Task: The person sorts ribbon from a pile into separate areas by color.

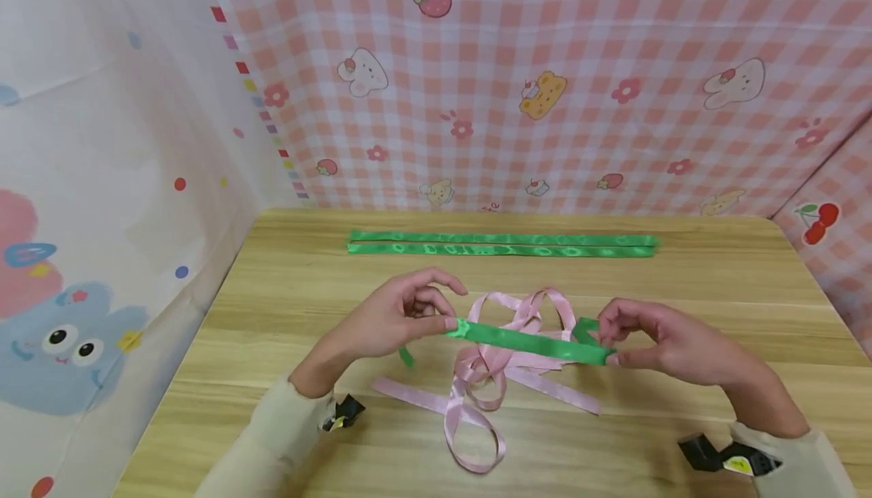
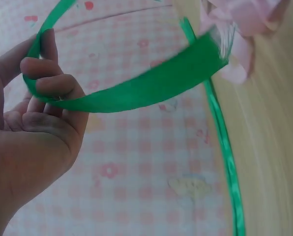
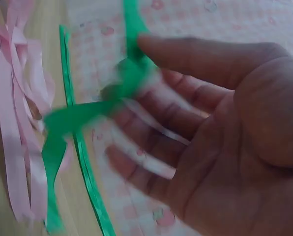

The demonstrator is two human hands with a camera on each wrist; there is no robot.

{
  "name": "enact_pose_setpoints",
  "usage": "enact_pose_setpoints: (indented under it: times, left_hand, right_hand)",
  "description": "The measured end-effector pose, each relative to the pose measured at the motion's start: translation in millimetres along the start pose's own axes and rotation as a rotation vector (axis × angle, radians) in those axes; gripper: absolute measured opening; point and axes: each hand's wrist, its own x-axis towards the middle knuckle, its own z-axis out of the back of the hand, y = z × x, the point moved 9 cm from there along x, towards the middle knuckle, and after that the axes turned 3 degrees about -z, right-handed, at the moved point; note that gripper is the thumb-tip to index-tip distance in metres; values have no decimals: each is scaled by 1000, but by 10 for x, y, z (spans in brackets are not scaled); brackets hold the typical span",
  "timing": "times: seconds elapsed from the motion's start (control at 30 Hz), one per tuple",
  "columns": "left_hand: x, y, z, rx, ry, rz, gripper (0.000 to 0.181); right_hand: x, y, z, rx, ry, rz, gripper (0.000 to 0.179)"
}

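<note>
A green satin ribbon (image 1: 527, 340) is stretched between both hands above the table. My left hand (image 1: 409, 307) pinches it between thumb and fingers, and in the left wrist view a frayed tail (image 2: 220, 49) of the ribbon hangs free from the fingers. My right hand (image 1: 654, 335) pinches the other side; in the right wrist view the thumb presses the ribbon (image 3: 131, 73) and a bent tail dangles below. Beneath the stretched ribbon lies a loose, looped heap of pink ribbon (image 1: 477, 365) on the wooden table, apart from both hands.
Two green ribbon strips (image 1: 504, 244) lie side by side, straight, near the back of the wooden table (image 1: 238, 347). A pink checked cloth (image 1: 586, 51) hangs behind the table, and a white printed cloth (image 1: 136, 142) hangs at the left.
</note>
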Motion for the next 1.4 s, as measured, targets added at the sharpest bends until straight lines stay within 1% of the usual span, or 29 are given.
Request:
enact_pose_setpoints:
  times: [0.07,0.13,0.17,0.23,0.3,0.4,0.5,0.57,0.6,0.73,0.87,0.97,1.03,1.13,1.3,1.4]
  left_hand:
    - [52,-47,-46,1,19,-17,32]
    - [110,-95,-112,-9,45,-35,32]
    - [136,-117,-145,-11,56,-45,32]
    - [180,-152,-206,-16,74,-63,33]
    - [205,-183,-246,-26,83,-78,32]
    - [205,-196,-256,-31,83,-76,33]
    - [169,-180,-205,-22,71,-51,32]
    - [123,-164,-149,-20,66,-27,32]
    - [98,-153,-116,-22,63,-17,31]
    - [-3,-113,17,-10,39,22,29]
    - [-67,-93,129,52,-15,48,26]
    - [-102,-99,209,78,-50,51,24]
    - [-127,-113,262,78,-60,40,24]
    - [-179,-108,362,78,-83,42,24]
    - [-275,-40,550,107,-166,90,25]
    - [-313,-10,628,119,-199,108,24]
  right_hand:
    - [75,36,-72,-10,13,-11,22]
    - [197,134,-167,26,-2,29,25]
    - [266,197,-216,50,-23,62,26]
    - [402,320,-339,140,-49,125,27]
    - [529,410,-472,242,-54,163,26]
    - [673,484,-648,392,-43,157,22]
    - [724,549,-695,486,-42,168,17]
    - [707,600,-647,519,-59,181,18]
    - [688,619,-604,513,-77,181,19]
    - [578,671,-424,434,-149,174,18]
    - [446,661,-294,369,-173,171,19]
    - [348,610,-197,365,-164,174,23]
    - [281,565,-122,372,-159,175,27]
    - [175,502,14,369,-163,181,31]
    - [6,390,247,334,-222,141,29]
    - [-63,348,322,327,-238,128,28]
